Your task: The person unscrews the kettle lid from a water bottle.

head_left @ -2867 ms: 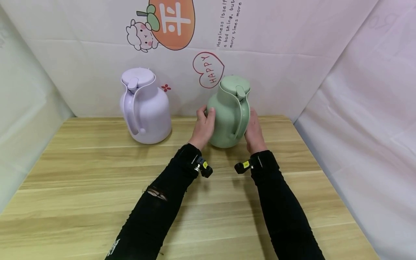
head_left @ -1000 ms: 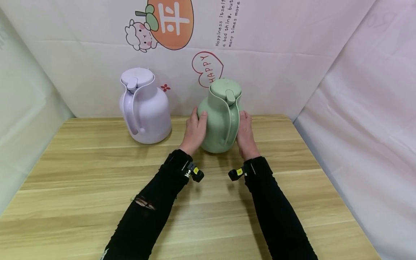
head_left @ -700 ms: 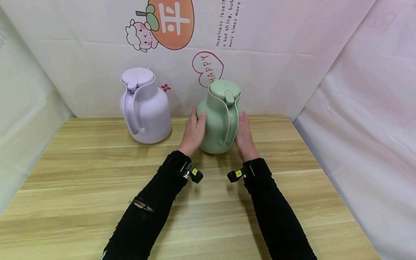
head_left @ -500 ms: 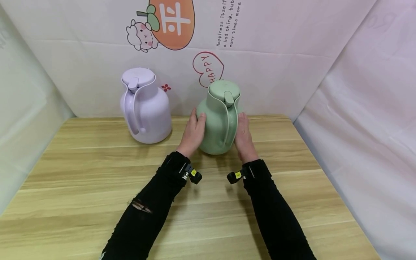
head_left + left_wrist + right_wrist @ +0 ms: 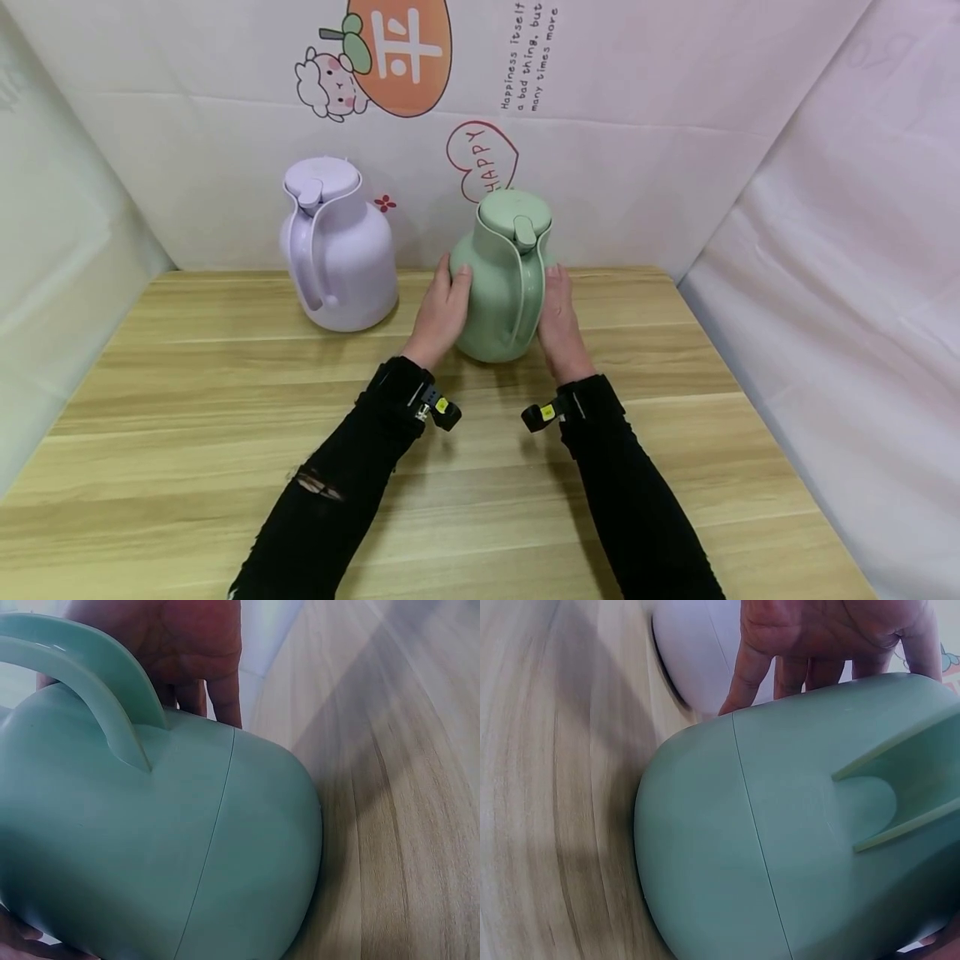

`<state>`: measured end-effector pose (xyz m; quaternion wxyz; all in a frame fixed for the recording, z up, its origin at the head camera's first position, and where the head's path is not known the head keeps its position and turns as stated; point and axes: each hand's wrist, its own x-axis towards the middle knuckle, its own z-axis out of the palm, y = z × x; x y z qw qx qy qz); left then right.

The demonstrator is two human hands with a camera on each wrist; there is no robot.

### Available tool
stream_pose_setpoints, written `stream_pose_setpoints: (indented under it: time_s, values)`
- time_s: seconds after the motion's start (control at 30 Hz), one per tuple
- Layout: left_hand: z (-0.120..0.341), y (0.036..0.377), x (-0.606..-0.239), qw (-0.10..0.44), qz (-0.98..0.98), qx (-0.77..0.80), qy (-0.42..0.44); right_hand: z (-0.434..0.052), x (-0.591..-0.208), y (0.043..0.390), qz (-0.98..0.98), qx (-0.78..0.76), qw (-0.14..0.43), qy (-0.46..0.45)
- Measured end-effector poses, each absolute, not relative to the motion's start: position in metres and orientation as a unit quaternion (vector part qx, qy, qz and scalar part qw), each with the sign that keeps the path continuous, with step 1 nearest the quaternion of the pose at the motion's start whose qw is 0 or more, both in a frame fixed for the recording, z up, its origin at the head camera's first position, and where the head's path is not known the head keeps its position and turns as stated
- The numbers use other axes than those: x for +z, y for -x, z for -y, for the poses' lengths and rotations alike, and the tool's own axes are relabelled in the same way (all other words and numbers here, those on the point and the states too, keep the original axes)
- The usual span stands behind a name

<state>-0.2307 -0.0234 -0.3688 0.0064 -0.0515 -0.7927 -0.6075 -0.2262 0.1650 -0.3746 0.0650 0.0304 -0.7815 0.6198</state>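
Note:
A sage-green thermos jug (image 5: 491,292) is between my two hands, its lid up and its handle towards me, slightly right. My left hand (image 5: 437,321) holds its left side, with the thumb towards me. Against the right side of its belly is my right hand (image 5: 562,329), its fingers partly hidden behind the handle and body. In the left wrist view the right hand (image 5: 195,637) lies along the green jug (image 5: 150,825). The right wrist view has the left hand (image 5: 825,630) on the opposite side. The jug's base is at the tabletop.
A matching lavender thermos jug (image 5: 356,258) stands upright to the left, near the table's back edge. The wooden table (image 5: 480,517) has a white printed cloth (image 5: 637,167) behind it. White fabric (image 5: 847,275) hangs along the right side.
Held by both hands, the green jug has moved towards me and to the left, away from the back cloth. The lavender jug has stayed in place.

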Motion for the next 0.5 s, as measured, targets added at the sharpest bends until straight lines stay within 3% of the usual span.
stream_pose_setpoints:
  time_s: [0.5]
  values:
    - [0.030, 0.221, -0.369, 0.019, 0.797, -0.601, 0.054, -0.161, -0.374, 0.214, 0.784, 0.617, 0.058, -0.034]
